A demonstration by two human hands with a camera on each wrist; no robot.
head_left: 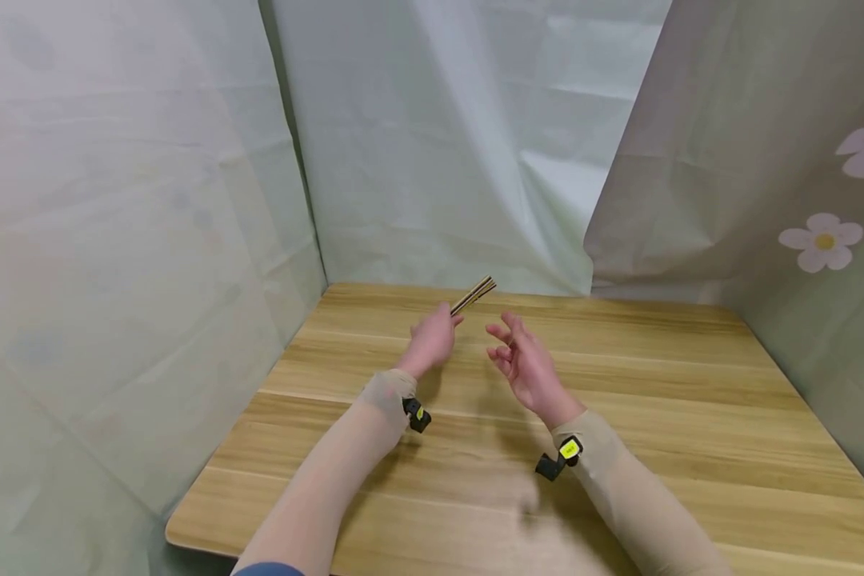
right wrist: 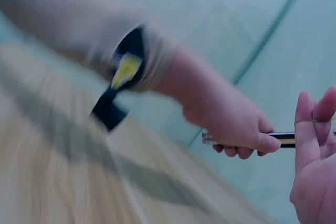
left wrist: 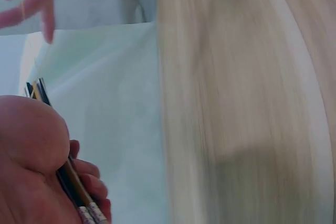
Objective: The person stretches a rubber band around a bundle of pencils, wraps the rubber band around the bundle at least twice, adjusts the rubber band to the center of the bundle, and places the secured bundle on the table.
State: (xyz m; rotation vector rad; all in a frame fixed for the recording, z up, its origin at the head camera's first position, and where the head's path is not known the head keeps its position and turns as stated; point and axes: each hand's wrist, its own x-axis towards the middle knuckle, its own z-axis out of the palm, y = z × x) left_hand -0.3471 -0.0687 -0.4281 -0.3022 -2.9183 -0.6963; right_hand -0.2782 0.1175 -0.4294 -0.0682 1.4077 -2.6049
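My left hand [head_left: 434, 338] grips a bundle of slim chopsticks [head_left: 474, 295], dark and tan, which points up and away to the right. Patterned pale ends [left wrist: 92, 213] of the bundle stick out below the palm in the left wrist view. To the right, my right hand [head_left: 527, 364] is raised above the table, its fingers spread and slightly bent, apart from the left hand. A thin yellowish line, perhaps a rubber band [left wrist: 22, 10], crosses a finger of the right hand. In the right wrist view, the right fingers [right wrist: 305, 140] overlap the bundle's far end; contact cannot be told.
A wood-grain table [head_left: 655, 400] lies under both hands. Pale sheets [head_left: 432, 160] hang behind it and on the left, and a flowered curtain [head_left: 706, 184] on the right. Each wrist carries a small black camera mount [head_left: 416, 415].
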